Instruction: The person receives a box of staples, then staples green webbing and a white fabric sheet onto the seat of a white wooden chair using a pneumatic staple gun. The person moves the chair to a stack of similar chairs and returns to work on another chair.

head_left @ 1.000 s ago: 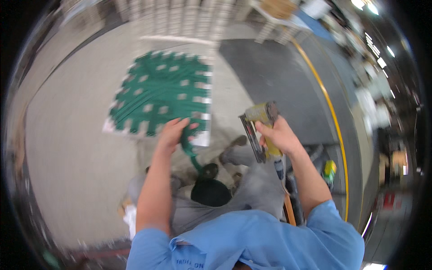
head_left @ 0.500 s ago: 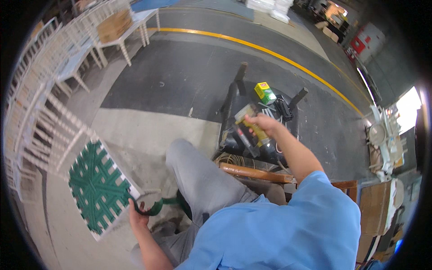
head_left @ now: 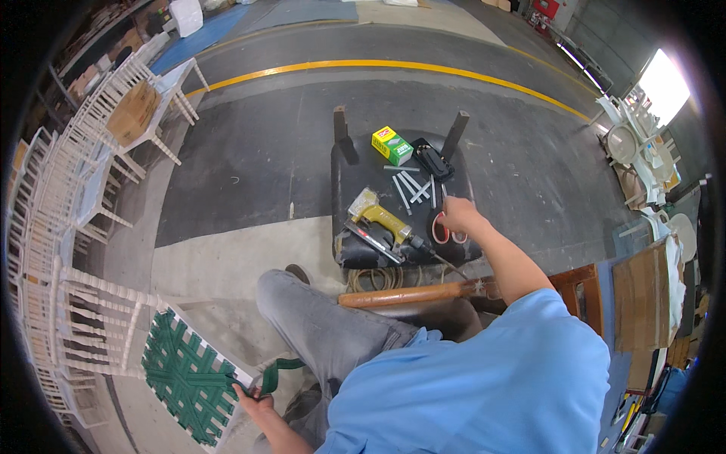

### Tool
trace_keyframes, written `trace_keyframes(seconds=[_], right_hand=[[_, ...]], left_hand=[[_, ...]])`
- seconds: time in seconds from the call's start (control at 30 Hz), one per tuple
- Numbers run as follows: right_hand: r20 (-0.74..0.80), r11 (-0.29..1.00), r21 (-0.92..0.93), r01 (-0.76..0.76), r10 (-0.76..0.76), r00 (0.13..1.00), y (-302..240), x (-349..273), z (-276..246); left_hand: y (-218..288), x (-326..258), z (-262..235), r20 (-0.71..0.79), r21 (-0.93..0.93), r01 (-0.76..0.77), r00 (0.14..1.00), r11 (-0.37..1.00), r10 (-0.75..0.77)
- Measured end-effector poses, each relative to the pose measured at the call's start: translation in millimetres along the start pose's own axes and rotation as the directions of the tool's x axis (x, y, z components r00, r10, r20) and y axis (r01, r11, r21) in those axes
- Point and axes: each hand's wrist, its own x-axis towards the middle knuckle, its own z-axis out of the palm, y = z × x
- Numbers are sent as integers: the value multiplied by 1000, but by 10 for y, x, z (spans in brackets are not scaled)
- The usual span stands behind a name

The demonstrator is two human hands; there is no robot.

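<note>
My left hand [head_left: 253,397] is shut on a loose green strap [head_left: 276,371] at the corner of a white chair seat woven with green webbing [head_left: 185,374], low at the left. My right hand [head_left: 460,214] reaches out over red-handled scissors [head_left: 442,231] on a black upturned stool [head_left: 348,253]; its grip on them is hidden. A yellow staple gun [head_left: 382,223] lies on the stool just left of that hand, untouched.
On the stool also lie a green and yellow box [head_left: 392,145], grey staple strips [head_left: 408,185] and a black tool [head_left: 432,160]. A coiled hose [head_left: 374,278] and a wooden rail [head_left: 408,293] sit by my knee. White chairs [head_left: 45,227] line the left.
The view swung from the woven seat to the stool. My right hand put down the yellow staple gun and moved right to the scissors. My left hand kept hold of the green strap.
</note>
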Motion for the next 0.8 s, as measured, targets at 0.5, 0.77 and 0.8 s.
trace_keyframes(seconds=[0.5, 0.77, 0.8], right_hand=[[106, 746, 631, -214, 190, 976, 43, -499, -43], [-45, 504, 445, 741, -813, 580, -2562, -778, 208], [-65, 318, 272, 908, -936, 347, -3094, -942, 297]], left_hand=[[96, -74, -606, 250, 311, 119, 947, 943, -202], [868, -25, -643, 316, 146, -242, 930, 959, 187], [869, 3, -638, 327, 134, -256, 923, 957, 201]])
